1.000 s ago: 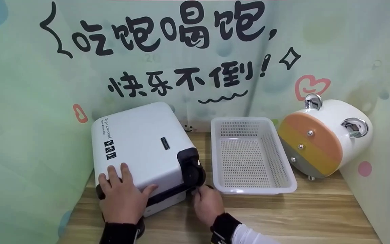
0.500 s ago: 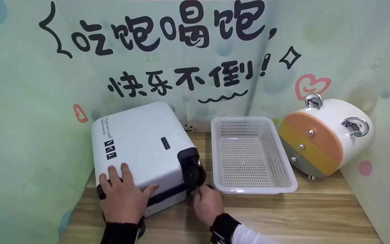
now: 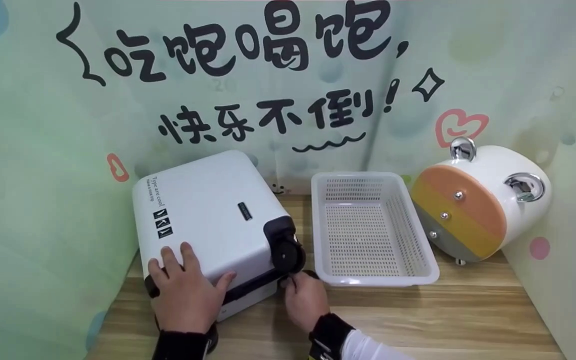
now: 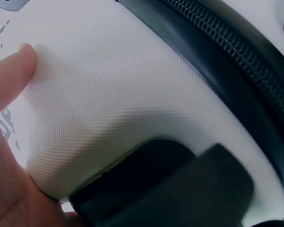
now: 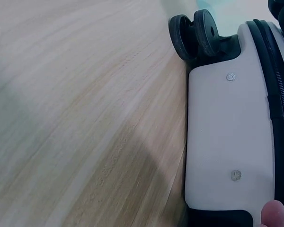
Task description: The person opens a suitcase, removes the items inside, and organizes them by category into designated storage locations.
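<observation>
A white hard-shell suitcase (image 3: 208,215) with black corners lies flat on the wooden table. My left hand (image 3: 185,295) rests on its top near the front left corner, fingers spread. The left wrist view shows the thumb (image 4: 16,71) against the textured shell, with the black zipper (image 4: 227,45) running past. At the front right corner, beside a black wheel (image 3: 286,256), my right hand (image 3: 308,300) has curled fingers and pinches at the zipper line, seemingly on the zipper pull, which is mostly hidden. One fingertip (image 5: 276,213) appears beside the zipper in the right wrist view.
To the right of the suitcase stands a white perforated plastic basket (image 3: 375,279). Farther right, a white rounded container (image 3: 513,170) with a striped orange, yellow and grey face leans close to it. A printed cloth backdrop (image 3: 268,100) closes off the back and sides.
The suitcase has turned very slightly, its front edge shifting a little right and toward me. My left hand has shifted right with it; the right hand has stayed almost in place.
</observation>
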A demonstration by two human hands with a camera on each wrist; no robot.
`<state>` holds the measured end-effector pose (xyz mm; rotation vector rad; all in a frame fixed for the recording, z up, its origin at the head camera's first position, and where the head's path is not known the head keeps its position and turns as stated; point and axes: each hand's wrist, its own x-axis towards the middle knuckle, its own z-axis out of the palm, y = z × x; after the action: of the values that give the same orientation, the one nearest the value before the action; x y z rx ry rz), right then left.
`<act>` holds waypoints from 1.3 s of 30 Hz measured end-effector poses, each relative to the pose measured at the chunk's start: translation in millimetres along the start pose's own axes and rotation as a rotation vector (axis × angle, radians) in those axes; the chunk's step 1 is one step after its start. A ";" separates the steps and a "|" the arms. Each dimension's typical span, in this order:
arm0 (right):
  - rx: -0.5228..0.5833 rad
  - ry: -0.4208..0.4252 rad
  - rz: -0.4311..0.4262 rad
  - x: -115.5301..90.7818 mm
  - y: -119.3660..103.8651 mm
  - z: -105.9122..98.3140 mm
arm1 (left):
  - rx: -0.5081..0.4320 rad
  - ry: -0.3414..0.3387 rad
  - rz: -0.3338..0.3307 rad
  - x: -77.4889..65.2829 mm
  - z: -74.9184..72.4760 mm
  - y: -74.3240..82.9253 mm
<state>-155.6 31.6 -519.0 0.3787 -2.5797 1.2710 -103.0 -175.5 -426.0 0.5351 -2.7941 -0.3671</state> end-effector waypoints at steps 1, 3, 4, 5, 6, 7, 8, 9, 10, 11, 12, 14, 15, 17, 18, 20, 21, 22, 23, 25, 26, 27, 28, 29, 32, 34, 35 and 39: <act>-0.001 -0.001 -0.002 0.2 0.2 0.2 | 0.002 0.001 0.000 -0.3 0.1 0.1; -0.007 0.001 -0.013 0.7 0.7 0.6 | 0.006 0.002 0.000 -1.1 0.1 0.6; -0.009 -0.001 -0.016 1.2 1.0 0.7 | 0.006 0.004 0.002 -1.3 0.2 0.8; -0.011 -0.003 -0.019 1.4 1.6 0.7 | 0.007 0.006 0.004 -1.7 0.3 1.0; -0.012 -0.007 -0.019 1.8 2.1 0.8 | 0.007 0.008 0.006 -2.0 0.4 1.2; -0.012 -0.013 -0.021 2.2 2.6 0.8 | 0.007 0.009 0.009 -2.3 0.4 1.3; -0.011 -0.019 -0.024 2.5 2.9 0.5 | 0.008 0.009 0.011 -2.6 0.4 1.4; -0.010 -0.023 -0.025 2.8 3.2 0.3 | 0.009 0.012 0.013 -2.8 0.4 1.4; -0.011 -0.027 -0.025 3.2 3.3 0.1 | 0.010 0.015 0.015 -3.2 0.5 1.4; -0.009 -0.029 -0.026 3.6 3.6 -0.1 | 0.012 0.018 0.017 -3.4 0.4 1.5; -0.008 -0.032 -0.024 4.3 3.8 -0.2 | 0.013 0.022 0.019 -3.6 0.5 1.7; -0.005 -0.033 -0.021 6.2 4.0 -0.6 | 0.018 0.033 0.024 -4.2 0.7 2.4; -0.007 -0.033 -0.014 7.5 4.0 -1.0 | 0.019 0.038 0.028 -4.8 1.0 3.0; -0.006 -0.032 -0.002 10.9 4.2 -1.6 | 0.022 0.048 0.036 -6.1 1.7 5.0; -0.006 -0.032 0.010 12.8 4.2 -1.8 | 0.023 0.052 0.042 -7.0 2.1 6.4; 0.004 -0.034 0.030 17.0 3.7 -1.7 | 0.022 0.053 0.054 -9.3 1.4 8.9; 0.005 -0.030 0.042 19.2 3.1 -1.4 | 0.018 0.049 0.061 -10.5 0.5 9.9; 0.008 -0.026 0.056 21.4 2.6 -0.9 | 0.015 0.037 0.068 -11.7 -1.5 10.6; 0.015 -0.020 0.073 23.6 1.9 -0.4 | 0.011 0.016 0.079 -12.6 -4.4 10.4; 0.025 -0.007 0.099 27.3 0.8 -0.1 | -0.013 -0.043 0.102 -12.0 -13.4 6.2; 0.025 0.000 0.111 28.7 0.5 -0.3 | -0.034 -0.077 0.112 -10.3 -18.9 2.2; 0.027 0.004 0.123 29.9 0.1 -0.6 | -0.058 -0.113 0.117 -7.8 -24.7 -3.2; 0.029 0.008 0.130 30.8 -0.1 -0.7 | -0.079 -0.150 0.119 -4.5 -30.6 -9.7; 0.032 0.012 0.130 31.3 -0.1 -0.7 | -0.097 -0.183 0.115 -0.8 -35.5 -17.3; 0.024 0.009 0.129 31.9 0.8 -0.6 | -0.157 -0.254 0.088 10.4 -41.8 -39.3; 0.024 0.006 0.122 31.9 1.2 -0.3 | -0.179 -0.279 0.068 14.6 -39.1 -50.0; 0.025 0.003 0.122 31.9 1.1 -0.2 | -0.189 -0.279 0.063 15.5 -36.6 -53.9; 0.039 -0.013 0.137 31.5 0.5 -0.5 | -0.197 -0.230 0.078 13.8 -27.1 -58.6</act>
<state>-185.3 28.4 -508.9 0.2213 -2.6343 1.3694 -88.2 -238.9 -415.1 0.3570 -2.9398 -0.7187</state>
